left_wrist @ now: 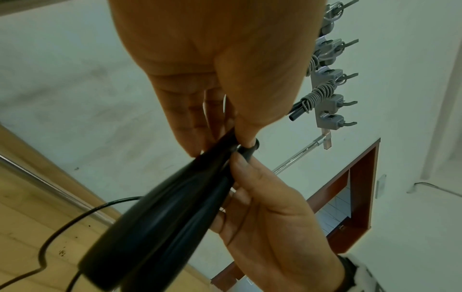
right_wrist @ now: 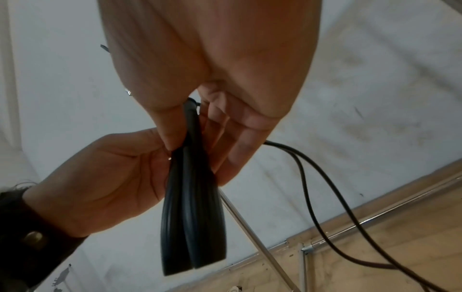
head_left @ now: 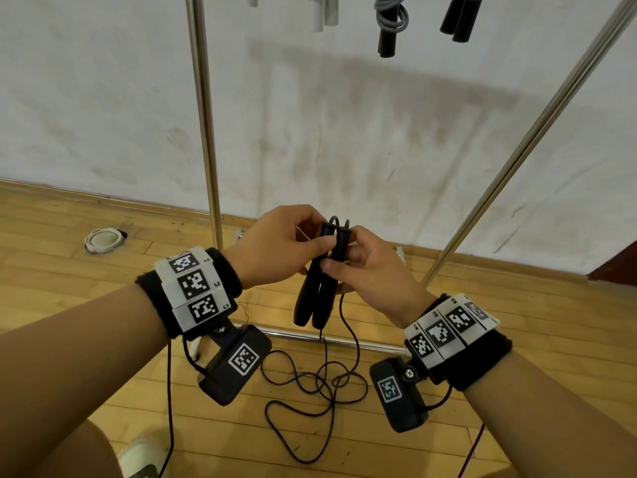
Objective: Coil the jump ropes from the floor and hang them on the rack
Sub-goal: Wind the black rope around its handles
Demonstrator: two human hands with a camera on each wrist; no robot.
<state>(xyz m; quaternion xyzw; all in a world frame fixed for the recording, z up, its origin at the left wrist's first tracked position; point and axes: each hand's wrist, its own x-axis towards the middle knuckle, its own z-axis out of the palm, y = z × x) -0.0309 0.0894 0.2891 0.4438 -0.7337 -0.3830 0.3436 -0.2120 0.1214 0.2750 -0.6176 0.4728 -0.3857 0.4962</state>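
Two black jump rope handles (head_left: pixel 319 288) are held side by side in front of me, thick ends down. My left hand (head_left: pixel 293 241) pinches their upper ends (left_wrist: pixel 225 144) between thumb and fingers. My right hand (head_left: pixel 348 260) pinches the same handles (right_wrist: pixel 192 197) from the other side. The thin dark rope (head_left: pixel 310 384) hangs from the handles and lies in loose loops on the wooden floor. Above, on the rack's hooks (left_wrist: pixel 327 79), hang coiled ropes: a grey one with black handles (head_left: pixel 389 25) and another black-handled one (head_left: pixel 458 19).
The rack's chrome uprights (head_left: pixel 203 115) and slanted pole (head_left: pixel 537 132) stand against the white wall, with its base bar (head_left: pixel 344 339) on the floor. A white round fitting (head_left: pixel 103 239) sits in the floor at left. My shoe (head_left: pixel 141 457) shows at the bottom.
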